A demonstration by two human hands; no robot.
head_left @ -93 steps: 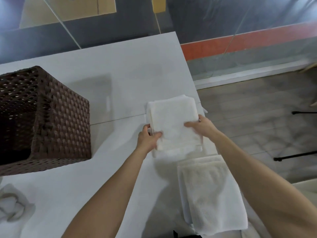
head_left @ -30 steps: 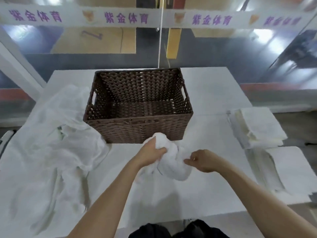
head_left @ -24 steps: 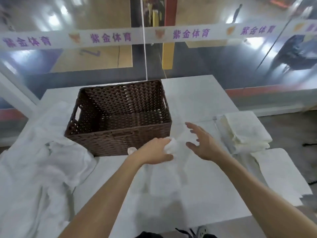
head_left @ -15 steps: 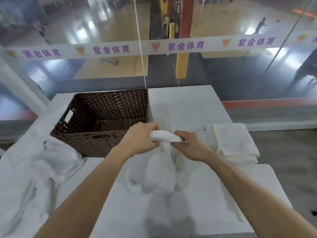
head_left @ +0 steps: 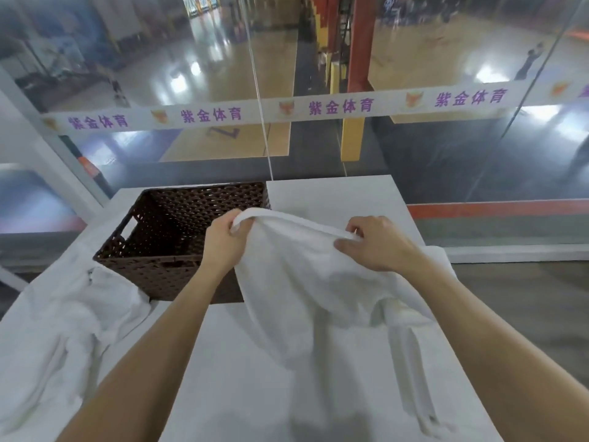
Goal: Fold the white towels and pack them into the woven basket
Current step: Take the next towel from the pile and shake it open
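Note:
I hold a white towel (head_left: 296, 282) up over the white table (head_left: 242, 378), stretched by its top edge. My left hand (head_left: 223, 240) grips the towel's left corner; my right hand (head_left: 376, 240) pinches the top edge further right. The towel hangs down crumpled between them, its lower end near the table. The brown woven basket (head_left: 149, 260) stands at the back left, just behind my left hand, and looks empty. Folded towels (head_left: 395, 314) at the right are mostly hidden behind the held towel and my right arm.
A heap of unfolded white towels (head_left: 60, 330) lies at the table's left, in front of the basket. A glass wall with a printed white band (head_left: 318, 106) rises just behind the table. The table's right edge (head_left: 411, 215) drops to a wooden floor.
Both hands have lifted the towel off the table and moved apart along its top edge, spreading it wider. The view has tilted upward.

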